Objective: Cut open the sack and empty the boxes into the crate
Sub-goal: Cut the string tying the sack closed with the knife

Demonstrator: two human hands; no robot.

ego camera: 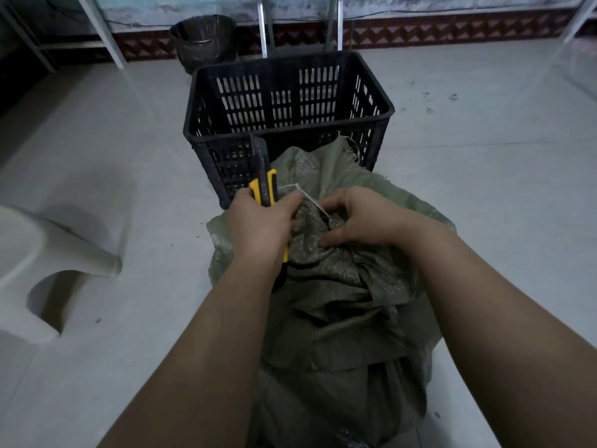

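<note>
The green woven sack (pixel 339 286) stood on the tiled floor (pixel 484 189), touching the near wall of the black slotted crate (pixel 287 101), its gathered neck bound by a white tie (pixel 310 202). The left hand (pixel 258 227) was clamped around a yellow utility knife (pixel 265 185), the blade extended and pointing up and away toward the crate. The right hand (pixel 358 218) was closed on the bunched neck just beside the tie, fingers pinching the fabric. No boxes showed; they were presumably inside the sack, and the crate looked empty.

The step in hand seemed to be severing the tie. Done well, the right hand would hold the tie taut and stay behind the blade, while the edge slipped under the tie and drew outward, away from both wrists, without slicing the contents.
</note>
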